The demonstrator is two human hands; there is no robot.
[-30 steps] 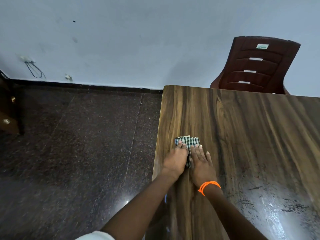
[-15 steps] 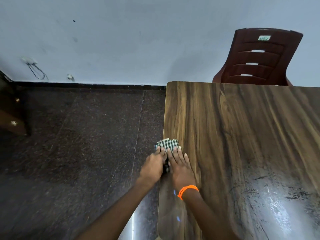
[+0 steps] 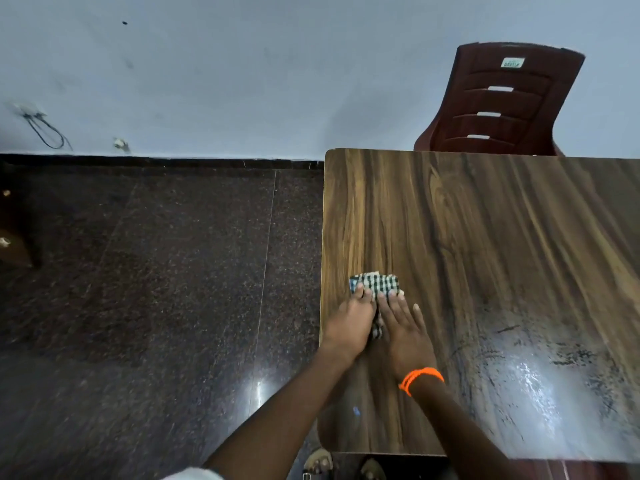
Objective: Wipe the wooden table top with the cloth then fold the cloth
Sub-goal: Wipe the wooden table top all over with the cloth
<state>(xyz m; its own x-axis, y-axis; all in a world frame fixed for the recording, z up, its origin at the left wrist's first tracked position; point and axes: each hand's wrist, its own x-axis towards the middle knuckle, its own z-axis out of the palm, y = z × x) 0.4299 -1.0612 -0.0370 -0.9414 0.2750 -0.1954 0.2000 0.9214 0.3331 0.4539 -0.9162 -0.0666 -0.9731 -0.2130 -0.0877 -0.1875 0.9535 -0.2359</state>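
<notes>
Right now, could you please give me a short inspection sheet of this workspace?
Surface: wooden table top, glossy, with glare and dark streaks at the near right.
Job's things: checked cloth, folded small, lying flat near the table's left edge.
Clutter: nothing seen on the table besides the cloth.
Hands: left hand and right hand side by side, palms down, fingers pressing the cloth; orange band on the right wrist.
Cables: black wire loop hanging on the wall at far left.
Surroundings: dark red plastic chair behind the table, dark speckled floor, pale wall.
</notes>
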